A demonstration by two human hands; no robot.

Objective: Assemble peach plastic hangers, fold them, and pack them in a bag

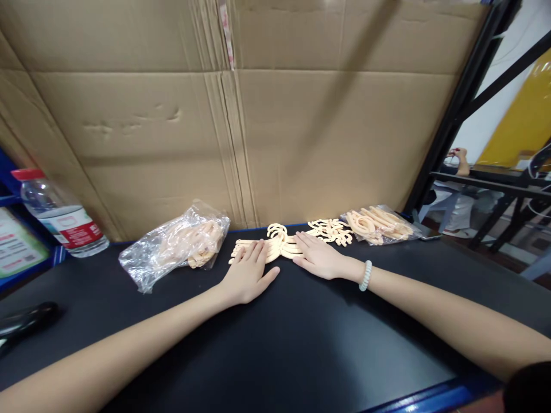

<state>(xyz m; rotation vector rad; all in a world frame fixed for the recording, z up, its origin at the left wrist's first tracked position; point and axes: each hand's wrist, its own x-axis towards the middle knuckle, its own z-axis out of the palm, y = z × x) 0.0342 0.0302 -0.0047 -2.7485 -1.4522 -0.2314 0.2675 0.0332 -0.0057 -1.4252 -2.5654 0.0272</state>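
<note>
Two hands are lying flat, fingers spread, on a row of pale plastic hangers at the back of the black counter: the left hand is covering the row's left end, the right hand (white bracelet at its wrist) is pressing the right end. A clear bag is lying to the left, another bag of hangers to the right, against the cardboard.

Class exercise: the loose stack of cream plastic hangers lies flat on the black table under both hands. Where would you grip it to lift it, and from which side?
Probably grip the stack of hangers by its straight arms, one at each end, where the left hand and right hand rest. Come from the near edge of the black table: the hooks point toward the cardboard wall, leaving no room there.
</note>
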